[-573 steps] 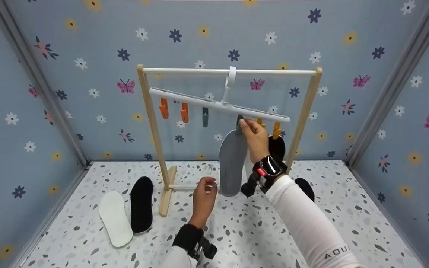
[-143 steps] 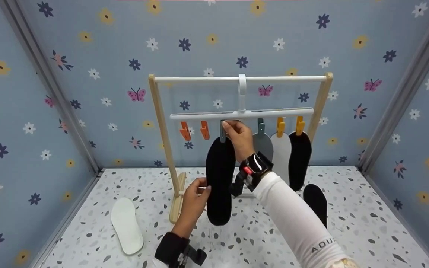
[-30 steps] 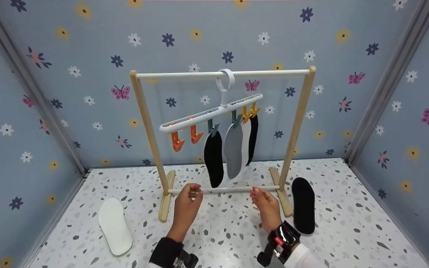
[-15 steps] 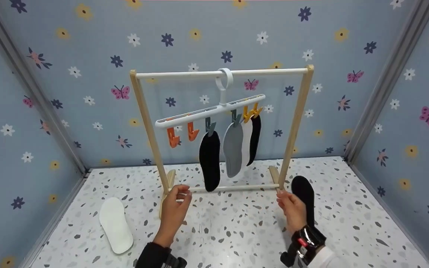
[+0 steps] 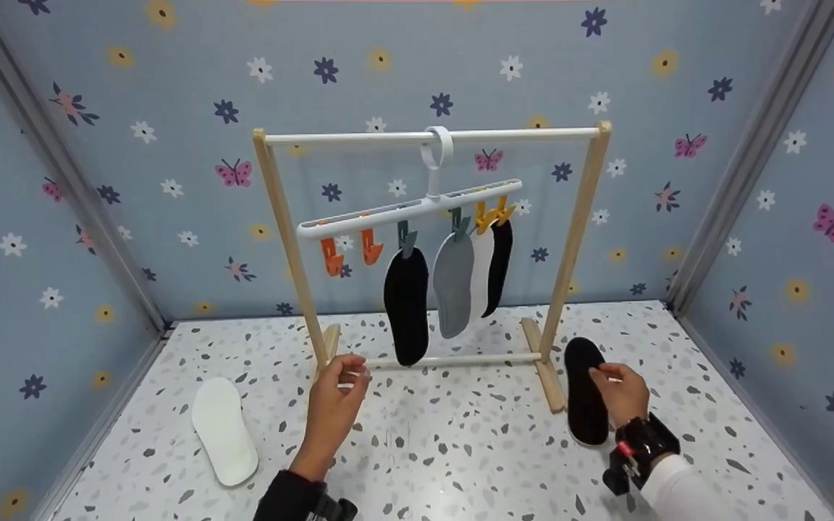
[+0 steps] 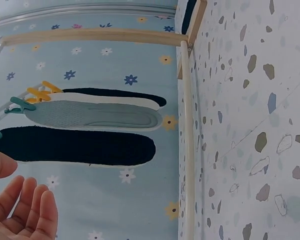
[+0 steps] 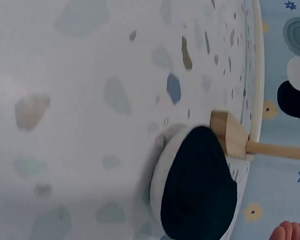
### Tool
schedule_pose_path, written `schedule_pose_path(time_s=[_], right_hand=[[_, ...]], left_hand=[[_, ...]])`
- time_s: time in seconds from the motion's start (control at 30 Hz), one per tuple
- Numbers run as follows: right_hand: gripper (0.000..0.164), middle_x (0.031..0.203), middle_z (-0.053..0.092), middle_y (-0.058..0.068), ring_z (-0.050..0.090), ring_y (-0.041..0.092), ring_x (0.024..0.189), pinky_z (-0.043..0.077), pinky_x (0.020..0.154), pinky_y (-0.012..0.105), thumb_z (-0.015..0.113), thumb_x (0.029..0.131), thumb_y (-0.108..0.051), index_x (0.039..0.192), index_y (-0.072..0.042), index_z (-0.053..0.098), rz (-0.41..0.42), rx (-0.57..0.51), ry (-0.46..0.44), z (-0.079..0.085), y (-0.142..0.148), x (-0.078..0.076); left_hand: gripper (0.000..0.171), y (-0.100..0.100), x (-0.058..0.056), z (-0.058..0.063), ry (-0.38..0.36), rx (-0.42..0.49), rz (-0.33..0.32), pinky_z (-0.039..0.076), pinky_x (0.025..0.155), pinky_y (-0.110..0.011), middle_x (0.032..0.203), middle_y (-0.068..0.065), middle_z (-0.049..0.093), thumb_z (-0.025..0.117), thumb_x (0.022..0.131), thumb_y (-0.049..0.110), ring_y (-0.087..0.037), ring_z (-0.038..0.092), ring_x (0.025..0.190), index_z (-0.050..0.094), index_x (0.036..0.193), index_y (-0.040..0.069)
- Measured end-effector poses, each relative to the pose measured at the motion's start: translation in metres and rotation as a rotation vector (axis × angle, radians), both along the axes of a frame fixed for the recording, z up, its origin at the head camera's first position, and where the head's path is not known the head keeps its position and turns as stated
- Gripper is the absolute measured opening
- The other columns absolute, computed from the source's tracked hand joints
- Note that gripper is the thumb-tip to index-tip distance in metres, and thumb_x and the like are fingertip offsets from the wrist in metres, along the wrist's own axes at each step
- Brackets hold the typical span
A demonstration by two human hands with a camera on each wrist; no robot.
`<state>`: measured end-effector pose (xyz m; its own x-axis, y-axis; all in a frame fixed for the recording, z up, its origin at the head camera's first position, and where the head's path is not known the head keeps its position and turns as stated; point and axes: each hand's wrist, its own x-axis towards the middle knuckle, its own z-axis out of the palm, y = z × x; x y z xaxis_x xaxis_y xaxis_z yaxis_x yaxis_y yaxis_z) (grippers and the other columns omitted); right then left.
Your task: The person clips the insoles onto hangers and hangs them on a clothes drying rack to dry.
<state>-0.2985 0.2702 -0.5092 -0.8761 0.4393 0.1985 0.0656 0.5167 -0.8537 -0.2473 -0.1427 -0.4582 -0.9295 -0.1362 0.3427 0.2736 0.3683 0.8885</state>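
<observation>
My right hand (image 5: 621, 394) is over the right edge of a black insole (image 5: 582, 398) lying on the table; in the right wrist view its fingertips (image 6: 42, 210) cannot be compared, but the insole (image 7: 197, 190) appears apart from the fingers (image 7: 290, 231). My left hand (image 5: 334, 398), loosely bent and holding nothing, hovers before the rack's left post. A white hanger (image 5: 395, 211) hangs tilted from the rack. Its clothespins hold a black insole (image 5: 407, 307), a grey insole (image 5: 454, 289), a white insole (image 5: 482, 271) and another black insole (image 5: 500, 268). Two orange clothespins (image 5: 371, 248) hold nothing.
A white insole (image 5: 224, 432) lies on the speckled table (image 5: 446, 449) at the left. The wooden rack (image 5: 575, 239) stands in the middle, with a low crossbar (image 5: 482, 359) and feet (image 5: 544, 369). Patterned walls enclose the back and sides.
My right hand has moved right, from before the rack to over the black insole on the table. My left hand has shifted slightly left. The hanger has swung a little.
</observation>
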Motion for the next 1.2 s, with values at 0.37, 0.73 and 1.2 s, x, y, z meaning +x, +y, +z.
schedule_pose_path(time_s=[0.37,0.73,1.2], right_hand=[[0.054,0.106,0.053,0.040,0.052,0.050,0.097,0.042,0.086,0.054,0.064,0.086,-0.024,0.108,0.022,0.049,0.206,0.251,-0.244,-0.001,0.021,-0.011],[0.054,0.087,0.056,0.034,0.056,0.044,0.082,0.046,0.076,0.052,0.071,0.077,-0.023,0.095,0.023,0.049,0.260,0.270,-0.357,-0.009,0.018,-0.007],[0.051,0.088,0.056,0.031,0.057,0.042,0.083,0.045,0.078,0.051,0.074,0.074,-0.018,0.095,0.021,0.049,0.214,0.210,-0.385,-0.015,0.017,-0.006]], left_hand=[[0.020,-0.001,0.004,0.000,-0.017,0.017,0.015,0.049,0.078,-0.028,0.100,-0.006,0.062,0.061,0.092,0.015,-0.017,0.059,0.090,0.060,0.109,0.006],[0.018,-0.001,0.007,-0.006,-0.052,0.074,0.012,0.047,0.078,-0.029,0.100,-0.007,0.060,0.060,0.092,0.012,-0.019,0.057,0.090,0.060,0.109,0.005],[0.019,0.014,0.018,0.022,-0.066,0.082,0.019,0.048,0.077,-0.031,0.101,-0.014,0.060,0.057,0.092,0.005,-0.025,0.058,0.090,0.058,0.109,-0.003]])
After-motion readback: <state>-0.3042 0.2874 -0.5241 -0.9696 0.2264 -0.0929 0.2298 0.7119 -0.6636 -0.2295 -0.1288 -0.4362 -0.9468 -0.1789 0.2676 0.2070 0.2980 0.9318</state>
